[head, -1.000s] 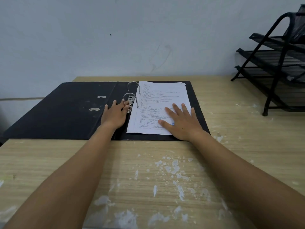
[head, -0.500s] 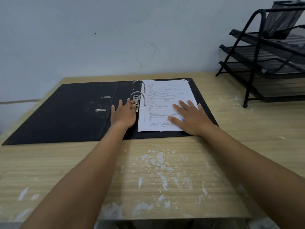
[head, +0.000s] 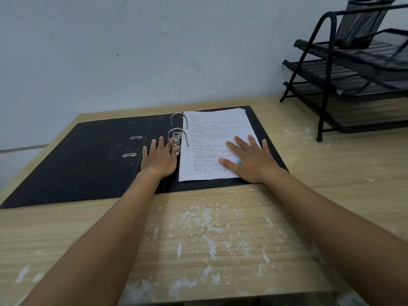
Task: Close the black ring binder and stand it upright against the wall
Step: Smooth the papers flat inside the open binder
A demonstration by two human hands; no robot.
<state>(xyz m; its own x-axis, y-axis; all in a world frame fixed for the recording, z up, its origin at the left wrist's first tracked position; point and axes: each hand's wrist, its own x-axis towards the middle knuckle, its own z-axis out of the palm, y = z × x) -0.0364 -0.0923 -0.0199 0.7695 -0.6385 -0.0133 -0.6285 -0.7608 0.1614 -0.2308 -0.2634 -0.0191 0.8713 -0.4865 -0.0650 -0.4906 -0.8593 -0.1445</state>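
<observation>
The black ring binder [head: 88, 160] lies open and flat on the wooden desk, its left cover spread toward the desk's left edge. A stack of printed white pages [head: 212, 138] sits on its right half, threaded on two metal rings [head: 178, 129]. My left hand [head: 160, 159] rests flat on the spine, its thumb and forefinger at the metal lever by the near ring. Over the lower right of the pages, my right hand [head: 249, 159] lies palm down with fingers spread. The pale wall [head: 154, 51] rises just behind the binder.
A black wire-mesh tray rack [head: 353, 71] stands at the back right of the desk [head: 220, 228], with a mesh pen holder [head: 359, 23] on its top tier. White paint flecks mark the desk surface in front of the binder.
Both hands stay where they were on the binder. The view has shifted, so the binder and rack now appear further left and lower, with more of the rack showing.
</observation>
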